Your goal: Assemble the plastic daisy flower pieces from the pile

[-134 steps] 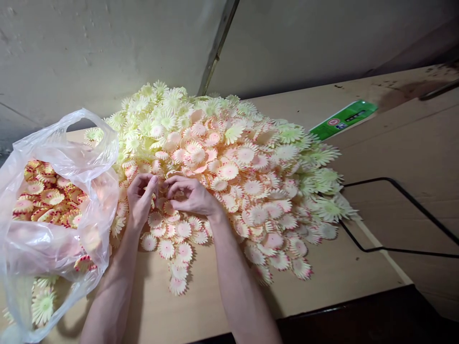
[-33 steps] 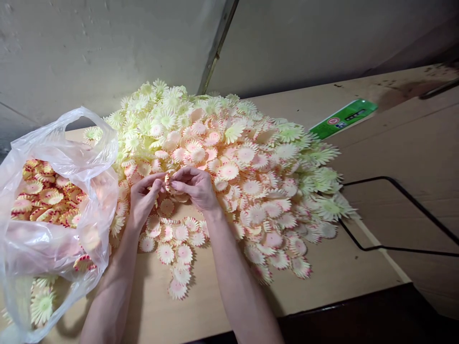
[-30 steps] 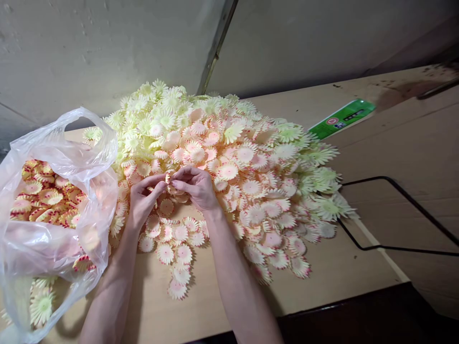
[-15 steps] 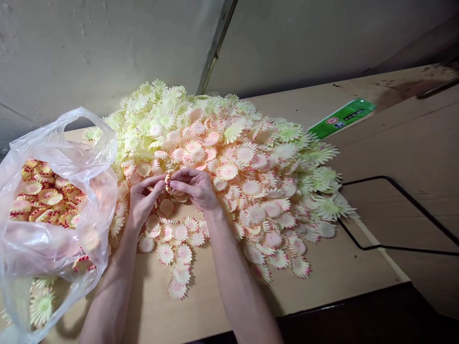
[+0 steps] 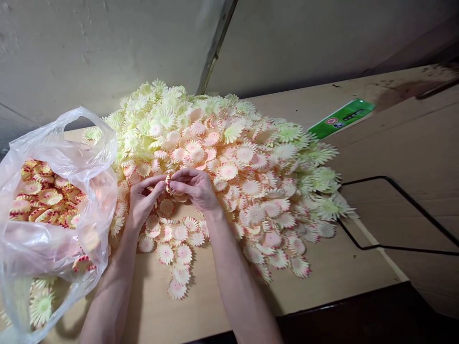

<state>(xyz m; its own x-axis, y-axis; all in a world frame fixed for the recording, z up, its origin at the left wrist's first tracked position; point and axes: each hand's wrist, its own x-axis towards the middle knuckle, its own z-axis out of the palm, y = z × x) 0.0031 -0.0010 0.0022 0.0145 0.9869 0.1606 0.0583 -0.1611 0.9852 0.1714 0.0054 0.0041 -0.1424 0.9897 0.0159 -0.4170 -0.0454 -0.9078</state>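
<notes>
L hand (image 5: 145, 197): yours, pinched on flower pc. (image 5: 168, 183)
R hand (image 5: 198, 190): ditto, opp. side
Risk: your uneven pull poss. tears petals; wrist bump cd. topple pile (image 5: 245, 155)

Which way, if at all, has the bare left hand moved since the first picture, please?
Yes, rightward: the left hand has its fingertips farther from the translucent white plastic bag, now pinching a small red-edged cream flower piece.

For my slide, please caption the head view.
Head view: two hands pinch a small flower piece before a petal heap.
</notes>
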